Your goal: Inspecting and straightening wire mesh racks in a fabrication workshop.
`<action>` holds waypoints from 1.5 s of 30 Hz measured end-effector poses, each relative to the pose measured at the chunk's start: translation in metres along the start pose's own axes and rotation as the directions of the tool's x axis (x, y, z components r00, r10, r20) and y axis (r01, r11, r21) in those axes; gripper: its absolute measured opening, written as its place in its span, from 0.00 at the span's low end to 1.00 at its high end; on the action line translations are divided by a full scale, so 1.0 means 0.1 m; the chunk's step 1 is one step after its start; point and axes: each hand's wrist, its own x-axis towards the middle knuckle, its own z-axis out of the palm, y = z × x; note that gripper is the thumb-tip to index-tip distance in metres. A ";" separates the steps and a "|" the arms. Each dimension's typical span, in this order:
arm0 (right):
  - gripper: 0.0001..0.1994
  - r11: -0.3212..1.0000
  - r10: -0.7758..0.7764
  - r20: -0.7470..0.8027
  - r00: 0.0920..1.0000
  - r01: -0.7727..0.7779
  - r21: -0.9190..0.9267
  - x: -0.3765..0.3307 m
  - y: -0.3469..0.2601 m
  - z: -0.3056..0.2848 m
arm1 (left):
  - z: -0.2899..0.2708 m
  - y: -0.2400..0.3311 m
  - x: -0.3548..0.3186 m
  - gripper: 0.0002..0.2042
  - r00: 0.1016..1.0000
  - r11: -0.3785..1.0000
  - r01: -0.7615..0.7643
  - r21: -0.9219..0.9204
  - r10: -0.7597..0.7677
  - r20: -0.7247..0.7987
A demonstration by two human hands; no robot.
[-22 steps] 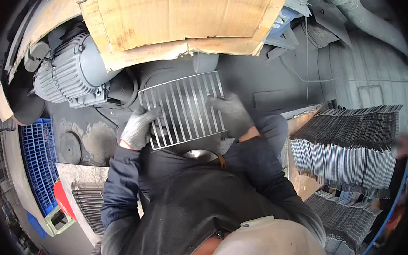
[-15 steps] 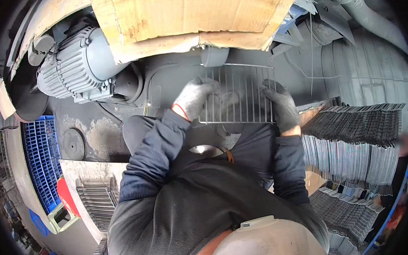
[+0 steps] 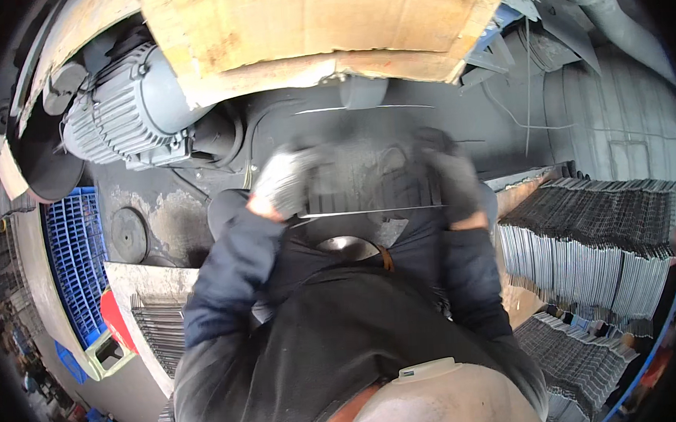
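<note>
Wire grille (image 3: 367, 182), motion-blurred, is gripped at its two sides by both gloved hands, left (image 3: 286, 182) and right (image 3: 448, 177).

2 gloved hands (image 3: 286, 179), 1 wire grille (image 3: 366, 163), 1 grey motor (image 3: 126, 108), 1 blue crate (image 3: 74, 266).

A metalworking workshop is showing here: a grey ribbed electric motor (image 3: 119, 116) is sitting on a grimy machine, beside tall stacks of wire grids (image 3: 596, 249).
</note>
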 end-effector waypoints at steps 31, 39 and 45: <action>0.19 0.965 0.228 0.313 0.922 -0.170 -0.201 0.16 0.29 0.65 | -0.73 -0.01 -0.49 0.08 0.972 0.970 -0.138 -0.200 0.093 -0.217; 0.17 0.990 0.138 0.608 0.782 -0.112 -0.080 -0.55 0.09 1.38 | -0.84 -0.09 -1.89 0.09 0.820 0.938 -0.345 0.042 0.323 -0.472; 0.14 0.995 0.035 0.537 0.843 0.021 -0.098 -0.92 -0.02 0.94 | -0.50 -0.37 -2.01 0.12 0.851 0.905 -0.379 0.192 0.422 -0.311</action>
